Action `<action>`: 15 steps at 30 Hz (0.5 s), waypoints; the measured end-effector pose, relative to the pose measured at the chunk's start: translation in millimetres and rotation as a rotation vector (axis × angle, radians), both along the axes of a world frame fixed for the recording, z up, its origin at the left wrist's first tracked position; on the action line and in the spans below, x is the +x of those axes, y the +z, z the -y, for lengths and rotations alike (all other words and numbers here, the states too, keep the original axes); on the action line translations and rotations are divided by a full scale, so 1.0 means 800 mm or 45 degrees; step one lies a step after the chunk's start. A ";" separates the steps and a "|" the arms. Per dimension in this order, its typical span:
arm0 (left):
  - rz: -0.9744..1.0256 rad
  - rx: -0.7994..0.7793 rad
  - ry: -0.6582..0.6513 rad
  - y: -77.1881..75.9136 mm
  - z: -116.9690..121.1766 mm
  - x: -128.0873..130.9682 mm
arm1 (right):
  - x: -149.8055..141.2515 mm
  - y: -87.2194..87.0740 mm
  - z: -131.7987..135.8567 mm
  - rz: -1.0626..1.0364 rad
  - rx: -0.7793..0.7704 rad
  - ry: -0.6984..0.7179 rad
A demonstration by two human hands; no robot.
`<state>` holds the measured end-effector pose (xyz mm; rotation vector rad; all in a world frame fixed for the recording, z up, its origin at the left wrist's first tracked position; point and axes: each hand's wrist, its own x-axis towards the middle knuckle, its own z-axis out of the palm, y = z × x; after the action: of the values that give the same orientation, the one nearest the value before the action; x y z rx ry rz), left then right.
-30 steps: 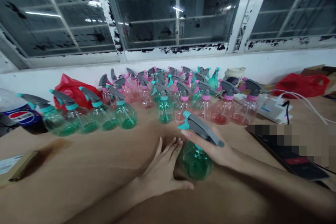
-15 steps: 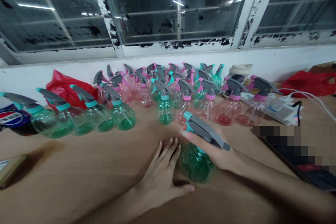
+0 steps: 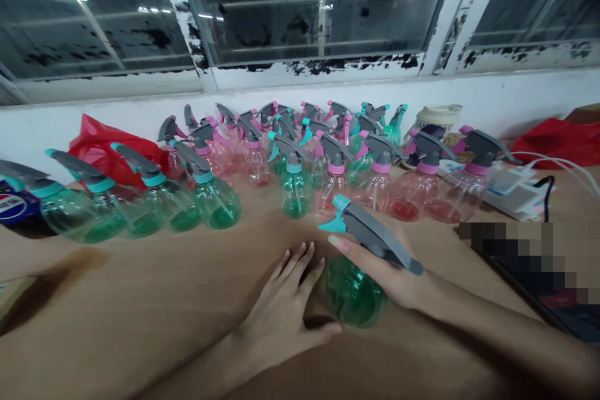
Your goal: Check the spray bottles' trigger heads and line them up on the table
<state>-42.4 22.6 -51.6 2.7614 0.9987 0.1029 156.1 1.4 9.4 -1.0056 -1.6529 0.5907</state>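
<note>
Head view: from where I stand, the dial is centred on the held bottle, with twelve towards the windows.
Right hand (image 3: pixel 394 275): wrapped round the neck of a green spray bottle (image 3: pixel 354 300), its forefinger stretched beneath the grey head, the fingertip close by the teal trigger. I can't tell if it presses; the thumb is hidden.
Held bottle: near the person, between the two hands, its teal nozzle towards ten o'clock. Whether its base rests on the wooden table (image 3: pixel 154 300), I can't make out.
Left hand (image 3: pixel 284 306): at nine o'clock, palm down, nothing gripped, fingers a little spread and the thumb held wide. Fingertips and thumb tip come right beside the bottle; I can't say whether they touch.
Lone green bottle (image 3: pixel 296 197): at eleven, well apart from both hands.
Pink-collared row (image 3: pixel 404 206): four bottles from twelve to one, a little reddish liquid showing in the right-hand ones.
Teal-collared row (image 3: pixel 218 203): four more, around ten.
Crowd of sprayers (image 3: pixel 255 159): packed along the wall behind, eleven to twelve.
Red bags: one (image 3: pixel 110 150) at ten, another (image 3: pixel 557 142) at two.
Dark flat device (image 3: pixel 574 320): at three, partly masked by squares.
</note>
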 end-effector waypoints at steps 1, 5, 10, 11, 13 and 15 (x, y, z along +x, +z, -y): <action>0.017 0.005 0.000 -0.001 0.000 0.000 | 0.000 0.000 0.001 0.008 -0.004 0.005; 0.036 0.030 0.005 -0.003 -0.001 -0.002 | 0.000 0.000 0.002 0.041 0.005 -0.006; 0.008 0.029 0.021 -0.004 -0.012 -0.006 | 0.002 -0.001 0.003 0.071 0.019 -0.037; 0.022 0.037 0.019 -0.005 -0.014 -0.008 | 0.002 -0.001 0.004 0.061 0.002 -0.028; 0.049 0.065 0.017 -0.007 -0.019 -0.010 | 0.003 -0.001 0.005 0.039 -0.035 -0.017; 0.040 0.083 0.015 -0.008 -0.021 -0.012 | 0.002 0.000 0.006 0.032 -0.055 -0.013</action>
<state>-51.9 39.2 -58.2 2.8034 1.0211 0.1829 157.9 -3.3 9.6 -1.0560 -1.6621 0.6120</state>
